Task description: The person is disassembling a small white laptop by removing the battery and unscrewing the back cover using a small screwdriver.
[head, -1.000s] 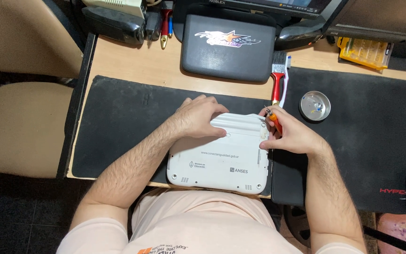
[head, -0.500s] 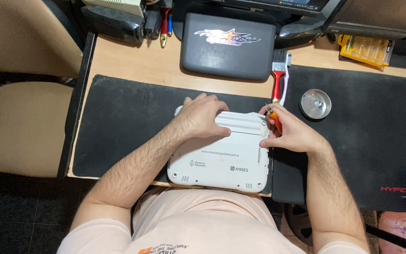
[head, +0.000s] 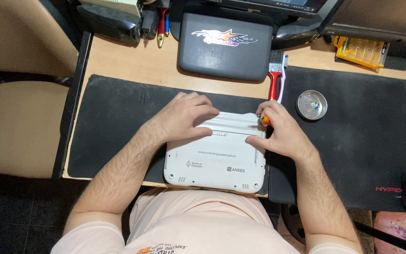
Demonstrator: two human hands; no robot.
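Since half a second ago little has shifted: my left hand has slid slightly along the ribbed far edge of the white netbook, and my right hand stays at the upper right corner of it. Nearest me, at the bottom of the frame, the netbook lies upside down, its front edge just over the lip of the desk. My left fingers lie flat and close together, pressing on the casing without clasping anything. My right fingers are closed around an orange-handled screwdriver, its tip at the corner of the netbook. Under the netbook's left part lies a black mat, and a second, larger black mat fills the right of the frame, the two nearly touching beneath the machine. On the right mat, just beyond my right hand, sits a small round metal dish; beside it a red-handled brush stands along the mat's edge. Farther up, centre top, rests a dark grey case on bare wood. A yellow parts box lies upper right. Left of the desk stands a beige chair.
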